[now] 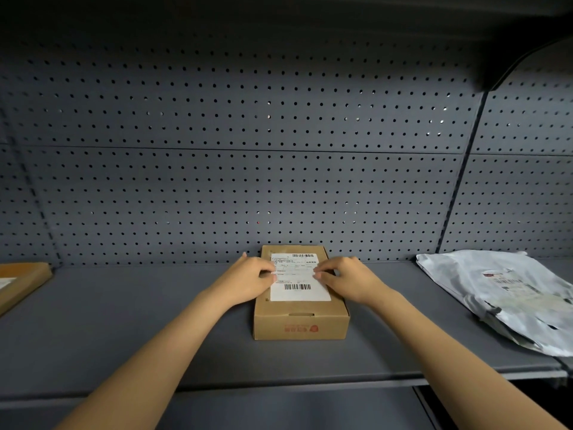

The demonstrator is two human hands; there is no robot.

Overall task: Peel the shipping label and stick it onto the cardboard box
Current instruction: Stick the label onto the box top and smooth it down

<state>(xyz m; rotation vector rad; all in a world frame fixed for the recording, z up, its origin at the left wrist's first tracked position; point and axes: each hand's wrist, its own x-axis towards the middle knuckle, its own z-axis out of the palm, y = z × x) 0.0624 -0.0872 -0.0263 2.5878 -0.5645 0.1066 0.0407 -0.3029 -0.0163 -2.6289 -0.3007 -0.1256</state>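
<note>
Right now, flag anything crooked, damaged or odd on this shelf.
Nothing serious. The label lies flat on the box, roughly square to its edges, with both hands, left and right, pressing its sides. The white mailer bag at right is crumpled and overhangs the shelf edge slightly.

Grey metal shelf [124, 330] backed by grey pegboard [248, 150]. White poly mailer bag [508, 299], labelled, lies crumpled at the shelf's right end. Second brown carton [21, 283], partly out of frame, sits at far left.
</note>
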